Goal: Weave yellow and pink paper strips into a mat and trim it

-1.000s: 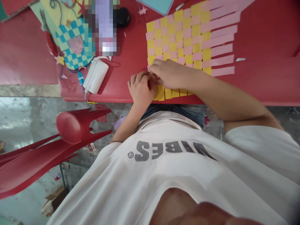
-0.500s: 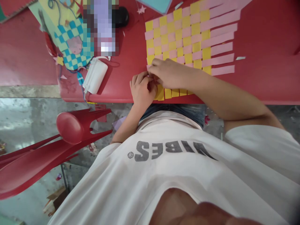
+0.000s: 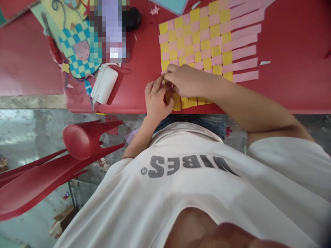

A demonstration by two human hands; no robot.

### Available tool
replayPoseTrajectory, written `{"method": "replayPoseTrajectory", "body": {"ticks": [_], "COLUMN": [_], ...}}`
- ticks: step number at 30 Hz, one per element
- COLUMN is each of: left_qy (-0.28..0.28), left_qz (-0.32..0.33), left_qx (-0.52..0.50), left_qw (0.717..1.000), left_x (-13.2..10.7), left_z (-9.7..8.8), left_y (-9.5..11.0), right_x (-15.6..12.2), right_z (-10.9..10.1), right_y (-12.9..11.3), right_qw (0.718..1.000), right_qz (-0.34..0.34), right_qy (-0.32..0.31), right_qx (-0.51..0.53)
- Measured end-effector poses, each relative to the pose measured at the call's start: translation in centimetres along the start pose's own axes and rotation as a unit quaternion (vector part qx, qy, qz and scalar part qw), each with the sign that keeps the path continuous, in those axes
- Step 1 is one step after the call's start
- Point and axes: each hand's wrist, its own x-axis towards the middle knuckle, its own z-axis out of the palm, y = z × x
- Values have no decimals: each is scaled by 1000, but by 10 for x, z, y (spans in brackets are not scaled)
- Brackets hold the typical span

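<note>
Your left hand (image 3: 157,100) is closed to a narrow pinch, fingers curled in, with the fingertips (image 3: 160,84) on the lower left corner of the yellow-and-pink paper weave (image 3: 204,44). Your right hand (image 3: 187,81) lies across that same corner, its fingers (image 3: 171,70) bunched and pressing on the strips right beside your left fingertips. Its thumb is hidden, so you can't tell if it's pinching or only pressing. Exactly which strip sits between your hands is hidden too.

The weave lies flat on the red table (image 3: 289,41), near its front edge. Loose pink strip ends (image 3: 244,53) fan out to the right, and yellow strip ends (image 3: 190,102) point toward you, just under your hands. Up and left sit a teal-and-yellow paper weave (image 3: 77,43) and a white pleated paper piece (image 3: 104,84). Just past the weave's top left corner is a black object (image 3: 131,19), too unclear to name. A blurred item (image 3: 111,29) lies beside it. A red plastic chair (image 3: 77,141) stands below the table edge.
</note>
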Motion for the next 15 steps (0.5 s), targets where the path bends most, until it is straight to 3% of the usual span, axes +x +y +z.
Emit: {"method": "replayPoseTrajectory", "body": {"ticks": [15], "left_qy": [33], "left_qz": [-38], "left_qx": [5], "left_qw": [999], "left_x": [3], "left_z": [12], "left_y": [-3], "right_x": [2], "right_z": [-2], "right_y": [-4], "right_qw": [999], "right_qz": [-8], "right_qy": [17], "right_qx": [-44]}}
